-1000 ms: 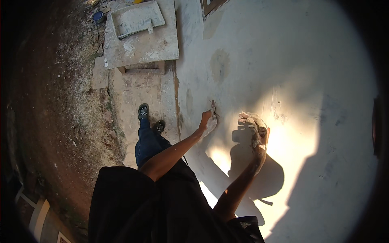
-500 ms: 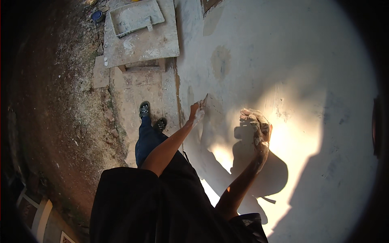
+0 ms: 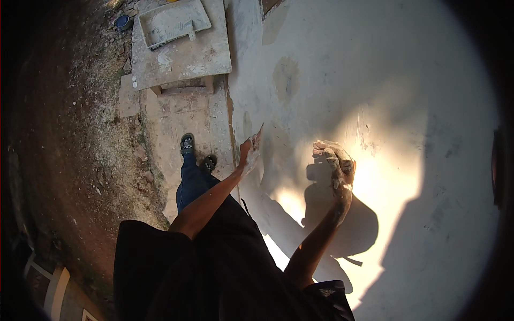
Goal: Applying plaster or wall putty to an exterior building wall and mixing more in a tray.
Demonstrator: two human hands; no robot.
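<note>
My left hand, smeared with white, is closed around what looks like a putty knife. Its thin blade shows almost edge-on, close to the pale plastered wall. Farther right, my right hand is raised before the sunlit part of the wall, coated in whitish filler. Its fingers are bent and pressed together; whatever lies inside them is hidden. Grey-brown patches mark the wall beyond my hands.
A paint-stained board table stands ahead at left, bearing a whitish paint tray. A blue can sits on the rubble-strewn ground beside it. My sandalled feet are on the concrete strip along the wall's base.
My left hand has drawn slightly left and away from the wall with the blade. The right hand keeps nearly the same pose, and the whole view has shifted a little.
</note>
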